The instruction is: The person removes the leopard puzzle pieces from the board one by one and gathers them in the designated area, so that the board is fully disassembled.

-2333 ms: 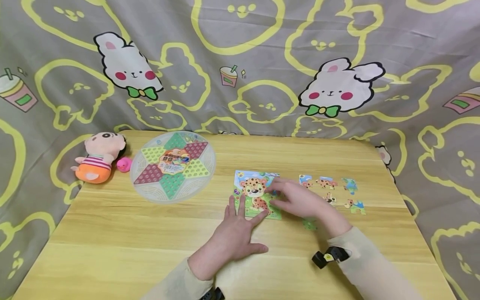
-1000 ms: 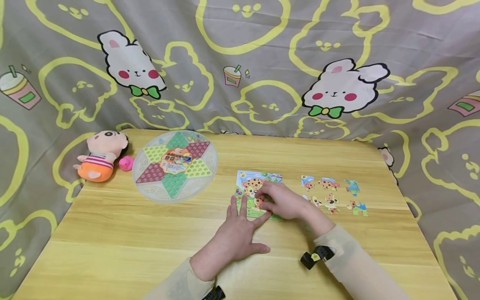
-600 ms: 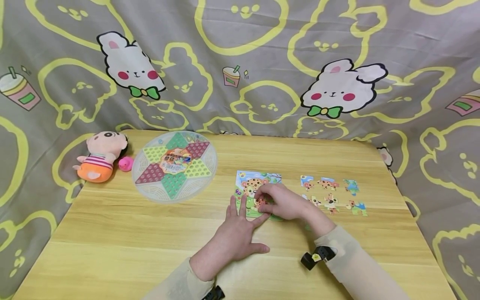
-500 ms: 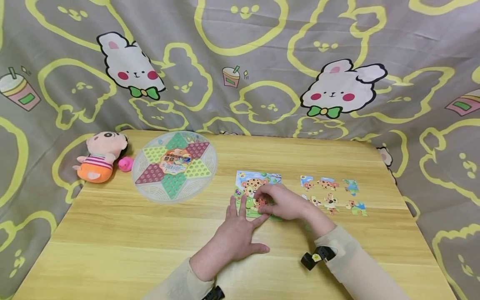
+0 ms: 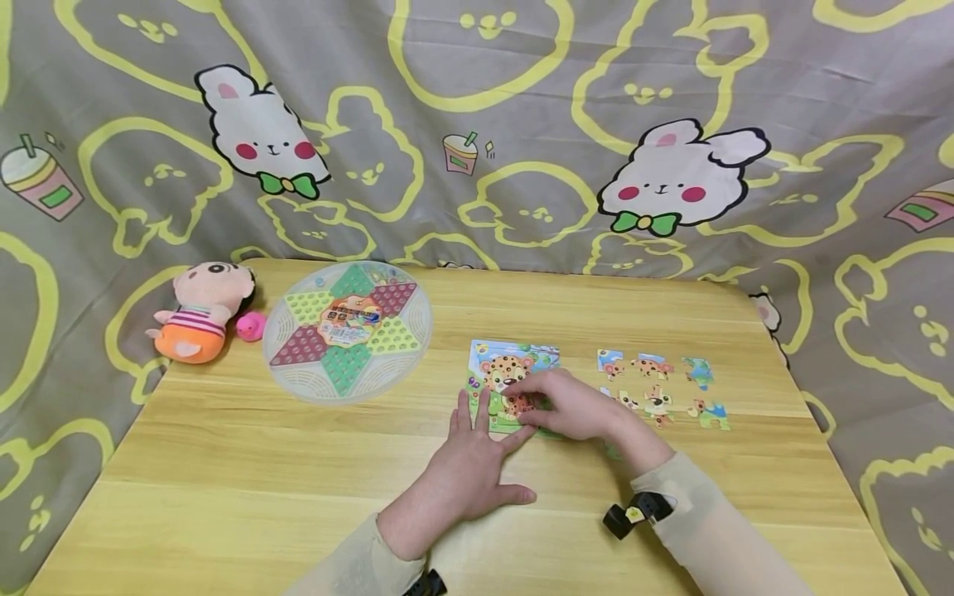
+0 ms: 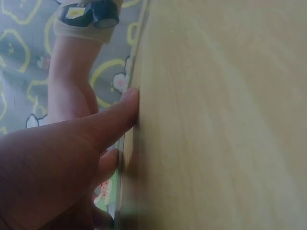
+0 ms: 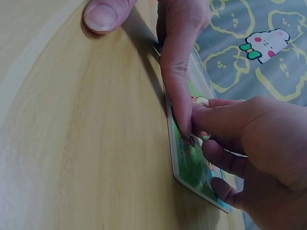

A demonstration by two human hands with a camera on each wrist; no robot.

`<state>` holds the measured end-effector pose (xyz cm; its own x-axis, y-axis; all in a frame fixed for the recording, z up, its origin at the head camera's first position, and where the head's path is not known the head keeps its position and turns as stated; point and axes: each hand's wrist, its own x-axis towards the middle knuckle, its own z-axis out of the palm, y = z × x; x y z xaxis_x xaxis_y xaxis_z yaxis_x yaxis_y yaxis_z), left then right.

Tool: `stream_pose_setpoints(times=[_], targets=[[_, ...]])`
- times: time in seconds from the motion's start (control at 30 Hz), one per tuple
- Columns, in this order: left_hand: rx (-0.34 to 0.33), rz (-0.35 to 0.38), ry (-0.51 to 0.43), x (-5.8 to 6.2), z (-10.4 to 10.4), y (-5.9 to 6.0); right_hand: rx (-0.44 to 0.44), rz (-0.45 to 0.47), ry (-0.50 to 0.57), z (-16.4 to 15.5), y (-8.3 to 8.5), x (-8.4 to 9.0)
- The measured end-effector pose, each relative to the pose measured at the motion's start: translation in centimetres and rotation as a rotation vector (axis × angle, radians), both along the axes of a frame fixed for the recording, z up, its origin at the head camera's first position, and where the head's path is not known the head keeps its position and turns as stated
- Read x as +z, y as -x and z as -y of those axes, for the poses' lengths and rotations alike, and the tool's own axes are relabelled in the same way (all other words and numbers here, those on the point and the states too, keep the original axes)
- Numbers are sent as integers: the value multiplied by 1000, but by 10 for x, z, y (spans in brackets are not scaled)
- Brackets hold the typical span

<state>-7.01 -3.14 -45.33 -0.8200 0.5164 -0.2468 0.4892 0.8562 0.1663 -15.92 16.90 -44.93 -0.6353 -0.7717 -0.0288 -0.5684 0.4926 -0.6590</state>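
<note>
my left hand (image 5: 465, 472) lies flat with fingers spread, pinning the puzzle board's (image 5: 501, 372) near-left edge at about 1 o'clock from it, while my right hand (image 5: 570, 406), closer in, pinches a piece (image 5: 517, 404) down onto the leopard's body mid-board.

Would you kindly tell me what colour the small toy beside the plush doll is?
The small toy is pink, seen best in the head view.

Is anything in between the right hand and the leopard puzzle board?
Nothing visible is. The right hand already rests on the leopard puzzle board, its fingertips pressing on the picture. The left hand lies flat at the board's near edge, beside it.
</note>
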Motion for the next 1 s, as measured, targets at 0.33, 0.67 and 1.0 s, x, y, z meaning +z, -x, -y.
stream_pose_setpoints(times=[0.33, 0.67, 1.0], targets=[[-8, -1, 3, -1, 0, 0, -41, 86, 102, -3, -1, -4], [5, -11, -4, -1, -1, -1, -84, 156, 203, -12, -1, 1], [18, 10, -10, 0, -1, 0, -193, 118, 169, -47, -10, 20]])
